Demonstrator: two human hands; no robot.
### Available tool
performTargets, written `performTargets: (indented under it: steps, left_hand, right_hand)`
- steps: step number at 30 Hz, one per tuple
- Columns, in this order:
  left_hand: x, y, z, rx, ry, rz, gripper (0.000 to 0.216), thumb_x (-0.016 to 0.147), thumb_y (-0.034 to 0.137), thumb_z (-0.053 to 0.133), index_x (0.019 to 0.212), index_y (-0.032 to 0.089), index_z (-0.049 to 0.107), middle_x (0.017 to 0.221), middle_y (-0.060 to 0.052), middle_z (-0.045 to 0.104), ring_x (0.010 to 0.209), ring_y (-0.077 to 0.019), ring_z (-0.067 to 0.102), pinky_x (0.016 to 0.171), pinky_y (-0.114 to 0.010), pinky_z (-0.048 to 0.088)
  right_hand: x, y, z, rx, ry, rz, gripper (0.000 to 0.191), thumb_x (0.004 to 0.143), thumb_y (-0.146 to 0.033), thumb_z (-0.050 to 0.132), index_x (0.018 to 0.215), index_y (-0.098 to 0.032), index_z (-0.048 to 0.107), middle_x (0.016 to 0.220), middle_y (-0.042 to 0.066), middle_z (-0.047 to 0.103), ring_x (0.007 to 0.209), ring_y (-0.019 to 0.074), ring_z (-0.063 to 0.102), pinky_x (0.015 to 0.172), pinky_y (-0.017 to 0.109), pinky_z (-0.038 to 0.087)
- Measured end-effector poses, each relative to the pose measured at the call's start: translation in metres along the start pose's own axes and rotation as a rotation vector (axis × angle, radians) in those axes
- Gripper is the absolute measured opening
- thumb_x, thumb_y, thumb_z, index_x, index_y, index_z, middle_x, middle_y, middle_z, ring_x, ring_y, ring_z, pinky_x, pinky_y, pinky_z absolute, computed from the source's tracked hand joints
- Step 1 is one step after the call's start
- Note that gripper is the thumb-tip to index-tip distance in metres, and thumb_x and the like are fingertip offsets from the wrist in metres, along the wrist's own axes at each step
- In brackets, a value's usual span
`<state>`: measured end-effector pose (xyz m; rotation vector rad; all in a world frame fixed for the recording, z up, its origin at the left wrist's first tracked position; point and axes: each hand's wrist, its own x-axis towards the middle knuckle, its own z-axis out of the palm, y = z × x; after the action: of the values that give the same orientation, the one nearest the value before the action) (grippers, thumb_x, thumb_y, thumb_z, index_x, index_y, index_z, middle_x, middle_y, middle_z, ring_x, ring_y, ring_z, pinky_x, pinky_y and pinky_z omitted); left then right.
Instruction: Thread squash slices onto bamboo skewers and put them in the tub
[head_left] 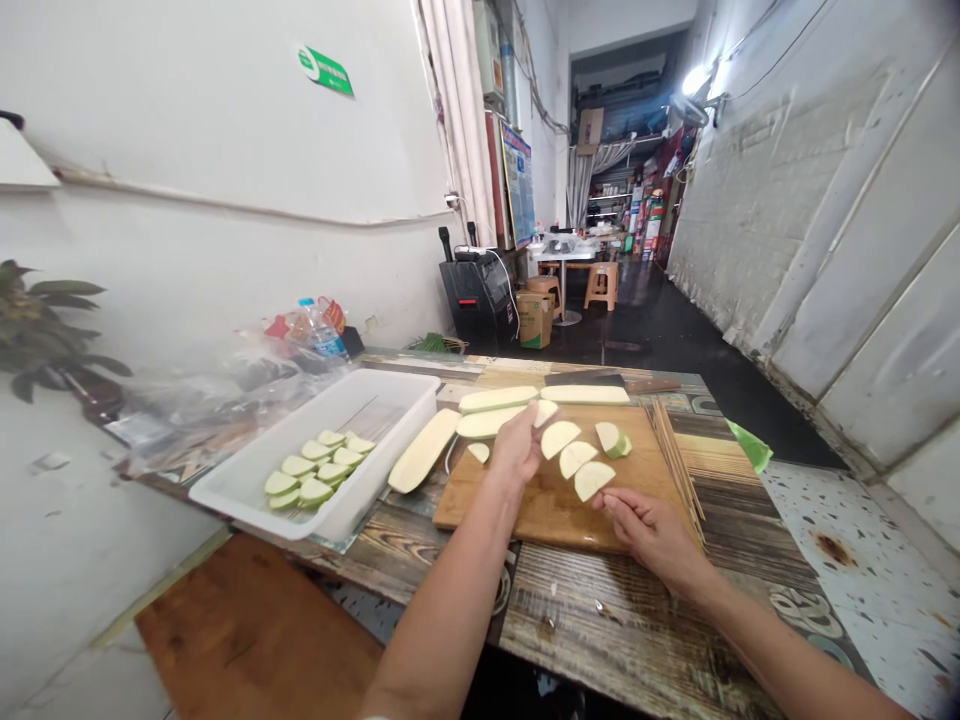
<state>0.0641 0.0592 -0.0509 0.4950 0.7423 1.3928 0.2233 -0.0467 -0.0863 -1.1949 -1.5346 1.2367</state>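
Above a wooden cutting board [525,510], several half-round pale green squash slices [577,459] form a slanting row, apparently threaded on a thin skewer that barely shows. My right hand [637,520] is closed in a pinch at the row's near end, just below the lowest slice. At the far end my left hand [519,445] has its fingers closed on a squash slice [545,412]. Cut slices [611,438] stand at the board's right, and a small end piece [478,453] lies at its left. Bamboo skewers [679,470] lie along the right edge.
Left of the board, a white plastic tub [405,400] holds rows of skewered slices. Halved squashes [424,452] lie between tub and board and behind it. A knife [585,380] rests at the back. Plastic bags [217,400] and a bottle [324,335] crowd the far left.
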Motion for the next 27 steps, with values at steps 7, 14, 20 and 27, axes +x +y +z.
performTargets:
  steps: [7, 14, 20, 27]
  left_hand:
    - [-0.0024, -0.0026, 0.0046, 0.035, 0.040, 0.109, 0.010, 0.075, 0.016, 0.061, 0.076, 0.007, 0.063, 0.075, -0.012, 0.068, 0.081, -0.0224, 0.066, 0.077, -0.034, 0.052]
    - [-0.0035, -0.0050, 0.0038, 0.083, 0.041, 0.159, 0.011, 0.070, 0.022, 0.066, 0.071, 0.011, 0.064, 0.077, -0.010, 0.068, 0.088, -0.0243, 0.064, 0.080, -0.036, 0.051]
    - [-0.0053, -0.0070, 0.0055, 0.107, 0.053, 0.187, 0.014, 0.065, 0.026, 0.069, 0.068, 0.014, 0.064, 0.073, -0.008, 0.068, 0.083, -0.0247, 0.064, 0.079, -0.039, 0.050]
    - [-0.0022, -0.0099, 0.0026, 0.112, 0.032, 0.193, 0.018, 0.062, 0.029, 0.071, 0.070, 0.013, 0.066, 0.071, -0.008, 0.067, 0.080, -0.0239, 0.064, 0.076, -0.037, 0.049]
  right_hand:
    - [0.0017, 0.0030, 0.0014, -0.014, 0.006, -0.030, 0.039, 0.082, -0.051, 0.042, 0.082, -0.014, 0.053, 0.046, -0.008, 0.026, 0.043, 0.0067, 0.023, 0.042, 0.021, 0.016]
    - [0.0017, 0.0037, 0.0026, -0.009, 0.025, -0.016, 0.039, 0.081, -0.053, 0.043, 0.080, -0.016, 0.054, 0.046, -0.008, 0.024, 0.042, 0.0067, 0.022, 0.042, 0.021, 0.015]
    - [0.0020, 0.0030, 0.0030, 0.013, 0.040, -0.011, 0.040, 0.079, -0.054, 0.044, 0.080, -0.015, 0.055, 0.045, -0.008, 0.025, 0.041, 0.0068, 0.022, 0.041, 0.021, 0.015]
    - [0.0017, 0.0049, 0.0020, 0.053, 0.039, 0.019, 0.037, 0.080, -0.051, 0.045, 0.084, -0.015, 0.055, 0.045, -0.009, 0.025, 0.039, 0.0059, 0.020, 0.040, 0.020, 0.014]
